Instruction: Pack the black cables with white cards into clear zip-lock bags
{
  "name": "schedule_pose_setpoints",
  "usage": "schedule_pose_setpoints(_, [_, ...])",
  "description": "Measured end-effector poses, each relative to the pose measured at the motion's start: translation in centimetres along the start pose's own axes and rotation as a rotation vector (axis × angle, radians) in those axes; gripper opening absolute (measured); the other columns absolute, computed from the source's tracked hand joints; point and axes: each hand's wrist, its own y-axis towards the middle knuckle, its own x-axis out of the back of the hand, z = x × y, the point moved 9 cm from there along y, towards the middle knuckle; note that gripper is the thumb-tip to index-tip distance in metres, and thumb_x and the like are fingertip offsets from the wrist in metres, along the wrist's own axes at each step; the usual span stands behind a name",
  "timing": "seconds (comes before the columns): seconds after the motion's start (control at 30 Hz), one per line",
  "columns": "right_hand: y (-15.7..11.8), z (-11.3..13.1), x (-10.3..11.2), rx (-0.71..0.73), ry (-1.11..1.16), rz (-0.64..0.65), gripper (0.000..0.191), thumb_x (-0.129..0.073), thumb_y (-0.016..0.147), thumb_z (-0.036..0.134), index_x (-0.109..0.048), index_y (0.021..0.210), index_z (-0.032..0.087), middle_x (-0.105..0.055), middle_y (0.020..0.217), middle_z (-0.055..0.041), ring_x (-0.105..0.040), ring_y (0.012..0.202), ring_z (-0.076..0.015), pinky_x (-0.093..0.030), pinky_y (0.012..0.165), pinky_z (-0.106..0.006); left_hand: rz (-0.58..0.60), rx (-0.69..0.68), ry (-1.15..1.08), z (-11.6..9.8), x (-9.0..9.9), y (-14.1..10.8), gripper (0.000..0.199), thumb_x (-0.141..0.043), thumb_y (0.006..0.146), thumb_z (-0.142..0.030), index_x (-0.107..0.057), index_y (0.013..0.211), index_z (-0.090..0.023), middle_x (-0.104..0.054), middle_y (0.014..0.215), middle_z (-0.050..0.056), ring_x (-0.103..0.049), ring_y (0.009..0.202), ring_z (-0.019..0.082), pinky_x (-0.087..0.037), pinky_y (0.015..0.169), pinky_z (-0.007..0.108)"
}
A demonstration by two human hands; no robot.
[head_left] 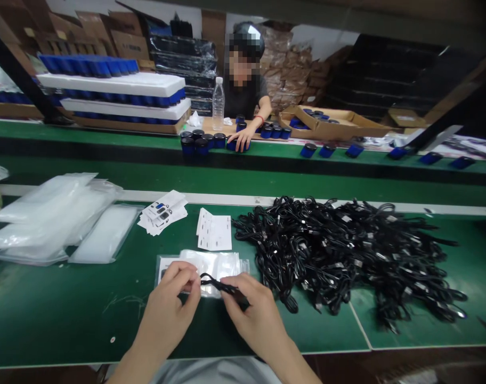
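Observation:
A coiled black cable (216, 283) stretches between my two hands, over clear plastic bags (211, 261) on the green table. My right hand (253, 304) pinches the cable's right part between thumb and fingers. At the left end of the cable, my left hand (175, 296) is closed, thumb and fingertips together by the loop; what exactly lies between them is too small to tell. A folded white leaflet (220, 233) stands just beyond the bags. To my right spreads a large heap of black cables (326, 250).
Printed cards (163, 212) and stacks of plastic bags (55, 213) lie at the left. Across the green line (147, 170), a person (246, 90) touches blue, black-topped containers (195, 144). A clear bottle (218, 104) stands nearby. White trays (119, 82) are stacked back left.

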Motion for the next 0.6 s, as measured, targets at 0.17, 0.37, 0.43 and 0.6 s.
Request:
schedule_pose_setpoints(0.17, [-1.1,-4.1,-2.7,-0.512,0.514,-0.036,0.027,-0.069,0.071,0.039,-0.055,0.068,0.016,-0.062,0.056,-0.0017,-0.061,0.048,-0.0148,-0.049,0.048,-0.024,-0.127,-0.092,0.073,-0.7,0.9,-0.7,0.018,-0.045,0.087,-0.031,-0.058,0.078,-0.021,-0.054,0.109,0.008,-0.061,0.093,0.02,-0.05,0.054,0.021])
schedule_pose_setpoints(0.37, [-1.6,-4.0,-5.2,-0.608,0.759,0.014,0.037,-0.07,0.068,0.048,-0.055,0.065,0.015,-0.062,0.052,-0.0024,-0.055,0.039,-0.0104,-0.041,0.037,-0.017,-0.198,-0.166,0.106,-1.5,1.2,-2.0,0.009,-0.048,0.086,-0.024,-0.056,0.082,-0.023,-0.05,0.123,0.008,-0.056,0.107,0.024,-0.048,0.087,0.038])
schedule_pose_setpoints(0.43, [-0.9,-2.4,-3.6,-0.406,0.495,0.008,0.025,-0.065,0.076,0.039,-0.062,0.072,0.015,-0.06,0.054,-0.0013,-0.057,0.046,-0.0128,-0.045,0.045,-0.021,-0.227,-0.196,0.108,-1.8,1.4,-2.4,0.009,-0.048,0.085,-0.022,-0.056,0.082,-0.023,-0.047,0.126,0.008,-0.053,0.11,0.024,-0.047,0.089,0.039])
schedule_pose_setpoints(0.6, [-0.1,2.6,-2.4,0.1,-0.022,0.176,0.028,-0.042,0.09,0.016,-0.062,0.109,0.019,-0.061,0.078,-0.0057,-0.059,0.068,-0.017,-0.046,0.063,-0.026,-0.255,-0.243,0.081,-2.4,1.6,-2.6,0.008,-0.049,0.084,-0.019,-0.056,0.083,-0.023,-0.042,0.127,0.008,-0.051,0.112,0.024,-0.045,0.09,0.039])
